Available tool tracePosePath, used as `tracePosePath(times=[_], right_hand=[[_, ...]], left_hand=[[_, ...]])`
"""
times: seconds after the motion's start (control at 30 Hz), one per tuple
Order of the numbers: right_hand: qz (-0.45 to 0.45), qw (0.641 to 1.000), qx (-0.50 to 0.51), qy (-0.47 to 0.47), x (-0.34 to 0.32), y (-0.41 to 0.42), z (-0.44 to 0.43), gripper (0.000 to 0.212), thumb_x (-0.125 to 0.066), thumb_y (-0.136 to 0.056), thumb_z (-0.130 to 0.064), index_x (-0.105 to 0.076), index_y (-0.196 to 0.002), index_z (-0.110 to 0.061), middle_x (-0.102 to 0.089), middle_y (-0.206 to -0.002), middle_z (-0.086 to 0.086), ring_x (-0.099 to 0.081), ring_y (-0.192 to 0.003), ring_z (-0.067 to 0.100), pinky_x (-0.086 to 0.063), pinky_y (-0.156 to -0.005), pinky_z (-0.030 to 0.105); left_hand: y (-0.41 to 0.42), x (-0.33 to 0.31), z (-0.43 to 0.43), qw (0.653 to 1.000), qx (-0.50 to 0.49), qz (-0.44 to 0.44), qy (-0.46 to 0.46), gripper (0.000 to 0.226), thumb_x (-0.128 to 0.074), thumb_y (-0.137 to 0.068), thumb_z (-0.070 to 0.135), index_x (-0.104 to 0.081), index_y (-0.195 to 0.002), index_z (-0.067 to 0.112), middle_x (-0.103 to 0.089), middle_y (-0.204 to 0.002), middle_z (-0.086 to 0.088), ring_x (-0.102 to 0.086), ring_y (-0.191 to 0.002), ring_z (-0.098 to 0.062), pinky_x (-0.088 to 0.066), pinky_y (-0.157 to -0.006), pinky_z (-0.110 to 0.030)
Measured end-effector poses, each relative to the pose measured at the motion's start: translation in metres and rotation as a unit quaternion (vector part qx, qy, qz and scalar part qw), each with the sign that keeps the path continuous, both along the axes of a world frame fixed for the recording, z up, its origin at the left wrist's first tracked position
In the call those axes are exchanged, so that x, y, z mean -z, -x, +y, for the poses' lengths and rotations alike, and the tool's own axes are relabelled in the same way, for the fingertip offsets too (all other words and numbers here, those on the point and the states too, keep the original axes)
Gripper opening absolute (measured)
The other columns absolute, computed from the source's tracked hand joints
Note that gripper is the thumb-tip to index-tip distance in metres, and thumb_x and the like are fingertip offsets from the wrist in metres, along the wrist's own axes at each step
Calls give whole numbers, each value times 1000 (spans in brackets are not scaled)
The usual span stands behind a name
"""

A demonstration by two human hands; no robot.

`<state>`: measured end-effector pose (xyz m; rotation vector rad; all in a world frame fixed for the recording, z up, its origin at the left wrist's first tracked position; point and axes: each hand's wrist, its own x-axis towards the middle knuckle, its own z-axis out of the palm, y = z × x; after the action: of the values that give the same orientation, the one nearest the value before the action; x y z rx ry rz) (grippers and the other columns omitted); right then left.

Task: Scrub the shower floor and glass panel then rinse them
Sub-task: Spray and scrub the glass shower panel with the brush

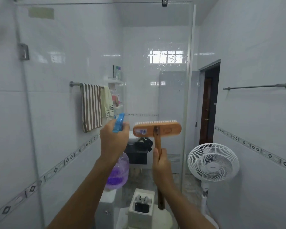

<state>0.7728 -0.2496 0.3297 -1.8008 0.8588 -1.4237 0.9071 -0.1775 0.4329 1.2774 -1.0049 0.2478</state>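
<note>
The clear glass panel [163, 90] stands upright straight ahead, with water droplets on its upper right part. My left hand [113, 141] grips a spray bottle [117, 172] with a blue trigger head and purple liquid, its nozzle raised toward the glass. My right hand [162, 166] holds the wooden handle of a scrub brush [157, 128]. The brush's wooden head is level at chest height, with its white bristles pointing at the panel. The shower floor is not in view.
Behind the glass are a towel rail with a striped towel [91, 107], a corner shelf [116, 80], a toilet [137, 210] and a dark cabinet. A white standing fan [213, 162] is at the right, beside an open doorway [209, 103]. A bare towel bar [257, 86] is on the right wall.
</note>
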Motion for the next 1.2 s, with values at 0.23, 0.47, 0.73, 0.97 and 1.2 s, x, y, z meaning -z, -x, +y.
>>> tracePosePath(times=[0.23, 0.47, 0.73, 0.97, 1.2], right_hand=[[10, 999, 16, 31, -61, -10, -6, 34, -33, -107, -46, -53, -113, -19, -53, -76, -8, -57, -60, 1, -44, -49, 12], [24, 999, -1, 38, -168, -22, -5, 39, -29, -107, -51, -49, -111, -18, -53, -78, 1, -52, -61, 13, -51, -52, 32], [27, 999, 19, -26, -12, -10, 16, 30, -33, -107, -44, -54, -108, -23, -55, -81, -11, -55, -68, 0, -44, -54, 6], [16, 998, 42, 34, -133, -8, -6, 37, -31, -108, -49, -52, -103, -20, -55, -81, 0, -55, -68, 12, -45, -53, 24], [-7, 998, 48, 38, -117, -21, -12, 37, -30, -106, -53, -52, -103, -23, -53, -77, -1, -55, -64, 11, -51, -53, 26]], left_hand=[[-9, 4, 1, 1000, -4, 5, -24, 15, -65, -97, 28, -60, -102, 14, -63, -84, -6, -65, -72, -21, -59, -60, -27], [-7, -2, 4, 1000, 4, 18, -24, 16, -68, -94, 27, -57, -99, 17, -58, -79, 3, -64, -73, -21, -58, -69, -27], [-14, 8, 5, 999, -9, 1, -32, 18, -68, -93, 28, -61, -95, 12, -55, -71, 5, -58, -61, -13, -51, -61, -20], [-13, 9, 1, 999, 0, -9, -34, 17, -67, -94, 26, -63, -91, 10, -53, -69, 5, -56, -59, -13, -42, -56, -16], [-17, 2, 8, 999, -4, 20, -26, 15, -66, -96, 27, -59, -97, 14, -59, -76, 1, -60, -63, -14, -47, -56, -15]])
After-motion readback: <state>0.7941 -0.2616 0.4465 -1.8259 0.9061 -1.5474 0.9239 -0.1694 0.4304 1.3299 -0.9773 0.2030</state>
